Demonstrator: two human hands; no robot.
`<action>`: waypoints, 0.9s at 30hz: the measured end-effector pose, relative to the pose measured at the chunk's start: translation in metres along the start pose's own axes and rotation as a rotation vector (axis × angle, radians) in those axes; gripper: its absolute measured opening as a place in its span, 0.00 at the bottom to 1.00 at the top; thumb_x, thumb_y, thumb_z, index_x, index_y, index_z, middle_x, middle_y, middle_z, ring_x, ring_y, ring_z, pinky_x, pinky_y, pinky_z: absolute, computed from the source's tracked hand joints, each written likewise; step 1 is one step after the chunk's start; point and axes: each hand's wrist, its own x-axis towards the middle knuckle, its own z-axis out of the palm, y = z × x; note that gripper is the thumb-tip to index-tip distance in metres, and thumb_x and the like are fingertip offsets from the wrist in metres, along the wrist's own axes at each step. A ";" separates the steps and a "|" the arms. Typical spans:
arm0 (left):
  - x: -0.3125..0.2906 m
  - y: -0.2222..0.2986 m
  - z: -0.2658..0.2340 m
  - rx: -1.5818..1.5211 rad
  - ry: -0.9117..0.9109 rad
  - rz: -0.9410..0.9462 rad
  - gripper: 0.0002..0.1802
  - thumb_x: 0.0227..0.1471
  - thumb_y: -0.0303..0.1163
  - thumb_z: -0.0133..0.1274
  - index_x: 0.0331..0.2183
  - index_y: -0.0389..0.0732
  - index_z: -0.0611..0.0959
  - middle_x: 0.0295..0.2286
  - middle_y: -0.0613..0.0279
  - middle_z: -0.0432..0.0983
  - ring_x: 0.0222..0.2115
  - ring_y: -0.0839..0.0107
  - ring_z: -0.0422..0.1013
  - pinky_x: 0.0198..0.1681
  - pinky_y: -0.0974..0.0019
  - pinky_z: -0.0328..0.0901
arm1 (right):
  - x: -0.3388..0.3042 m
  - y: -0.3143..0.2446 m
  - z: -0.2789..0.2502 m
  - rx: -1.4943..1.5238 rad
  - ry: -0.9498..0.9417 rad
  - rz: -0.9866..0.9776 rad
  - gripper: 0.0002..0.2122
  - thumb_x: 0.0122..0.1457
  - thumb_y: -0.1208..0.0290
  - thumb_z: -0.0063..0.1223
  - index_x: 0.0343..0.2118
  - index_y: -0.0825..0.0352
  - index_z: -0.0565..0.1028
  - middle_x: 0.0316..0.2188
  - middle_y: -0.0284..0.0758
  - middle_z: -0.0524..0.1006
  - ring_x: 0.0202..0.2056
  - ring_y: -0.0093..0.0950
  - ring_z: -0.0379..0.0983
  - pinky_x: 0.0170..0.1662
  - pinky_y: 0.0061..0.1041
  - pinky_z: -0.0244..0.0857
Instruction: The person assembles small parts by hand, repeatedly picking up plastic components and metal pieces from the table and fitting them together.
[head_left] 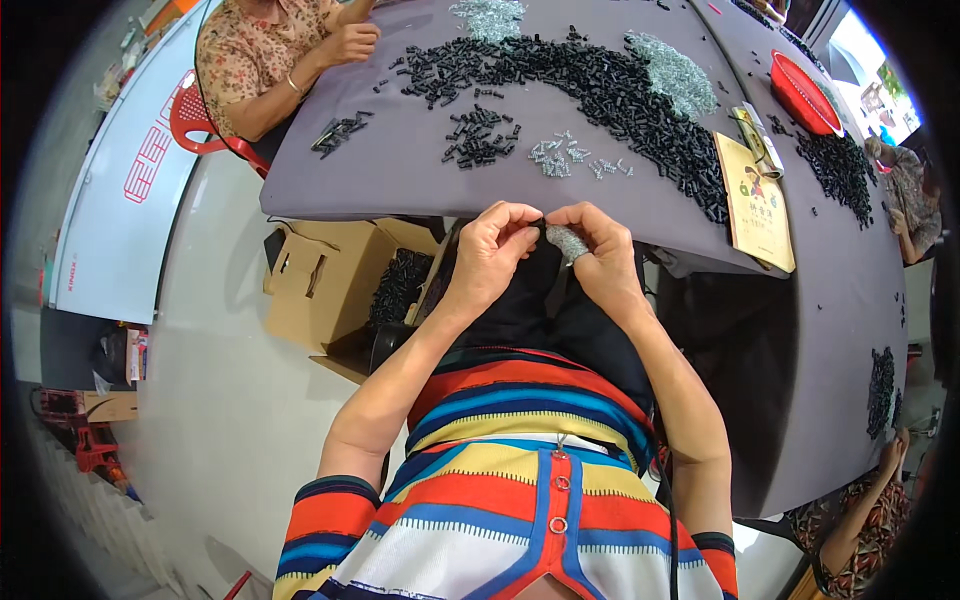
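Observation:
Just in front of the table's near edge, my left hand (490, 255) and my right hand (608, 258) meet, fingertips almost touching. A small black part (541, 225) sits in the pinch of my left thumb and fingers; its far end lies at the right fingertips. My right hand is pinched too, but what its fingertips grip is too small to make out. A silvery-grey covering (567, 243) shows at the right hand's fingers. Nearest on the table lie loose clear-silver pieces (558, 155) and a small heap of black parts (480, 137).
A long bank of black parts (610, 90) curves across the grey-covered table (370, 185), with clear-silver heaps (675, 75) beside it. A yellow booklet (755, 205) and a red basket (805, 92) lie right. An open cardboard box (320, 285) stands below left. Other people sit around.

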 end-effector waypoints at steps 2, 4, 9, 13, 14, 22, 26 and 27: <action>0.000 0.000 0.000 -0.010 -0.009 -0.013 0.07 0.50 0.21 0.52 0.34 0.36 0.78 0.24 0.69 0.73 0.23 0.83 0.68 0.27 0.78 0.66 | 0.000 0.001 0.000 0.015 0.019 0.025 0.17 0.41 0.93 0.42 0.34 0.70 0.74 0.28 0.37 0.76 0.30 0.25 0.73 0.35 0.22 0.66; -0.001 0.001 0.000 -0.026 -0.018 -0.035 0.07 0.50 0.21 0.52 0.35 0.36 0.78 0.24 0.69 0.73 0.24 0.83 0.69 0.28 0.78 0.66 | 0.000 0.004 -0.001 -0.004 0.017 0.012 0.17 0.41 0.93 0.43 0.34 0.70 0.74 0.27 0.36 0.76 0.30 0.25 0.73 0.35 0.22 0.66; -0.004 0.006 0.003 -0.001 -0.049 -0.013 0.08 0.52 0.22 0.51 0.37 0.37 0.77 0.24 0.70 0.73 0.24 0.83 0.69 0.29 0.78 0.66 | 0.000 0.003 -0.001 -0.024 0.000 0.013 0.16 0.42 0.92 0.44 0.34 0.70 0.74 0.27 0.36 0.75 0.29 0.24 0.72 0.34 0.21 0.66; -0.002 0.001 0.001 -0.146 -0.034 -0.018 0.10 0.51 0.22 0.52 0.39 0.36 0.77 0.27 0.65 0.76 0.25 0.80 0.71 0.30 0.76 0.67 | 0.000 0.009 0.000 -0.002 0.027 -0.030 0.15 0.42 0.92 0.46 0.33 0.70 0.74 0.27 0.35 0.75 0.28 0.24 0.72 0.33 0.21 0.65; 0.000 -0.001 -0.001 -0.258 -0.004 -0.086 0.10 0.51 0.23 0.52 0.39 0.36 0.77 0.28 0.63 0.77 0.26 0.78 0.72 0.31 0.74 0.68 | 0.000 0.008 0.000 -0.002 0.025 -0.031 0.15 0.42 0.92 0.46 0.33 0.70 0.74 0.27 0.35 0.75 0.28 0.24 0.72 0.33 0.21 0.65; 0.002 -0.009 -0.004 -0.473 0.059 -0.211 0.07 0.50 0.27 0.55 0.34 0.38 0.79 0.25 0.64 0.77 0.24 0.79 0.73 0.28 0.77 0.67 | -0.004 -0.008 0.006 -0.109 0.016 -0.116 0.15 0.42 0.91 0.48 0.34 0.69 0.73 0.28 0.39 0.76 0.30 0.30 0.75 0.33 0.25 0.67; 0.001 -0.012 -0.002 -0.485 0.065 -0.230 0.07 0.50 0.27 0.55 0.33 0.38 0.80 0.25 0.66 0.77 0.24 0.80 0.72 0.27 0.78 0.66 | -0.004 -0.009 0.005 -0.132 0.004 -0.145 0.15 0.41 0.91 0.47 0.34 0.69 0.72 0.28 0.39 0.76 0.30 0.32 0.75 0.34 0.26 0.68; 0.001 -0.013 -0.002 -0.482 0.064 -0.223 0.07 0.50 0.27 0.55 0.34 0.38 0.80 0.25 0.67 0.77 0.24 0.80 0.72 0.26 0.78 0.66 | -0.004 -0.008 0.005 -0.150 -0.002 -0.172 0.15 0.41 0.91 0.47 0.34 0.69 0.72 0.28 0.39 0.75 0.30 0.32 0.75 0.33 0.26 0.68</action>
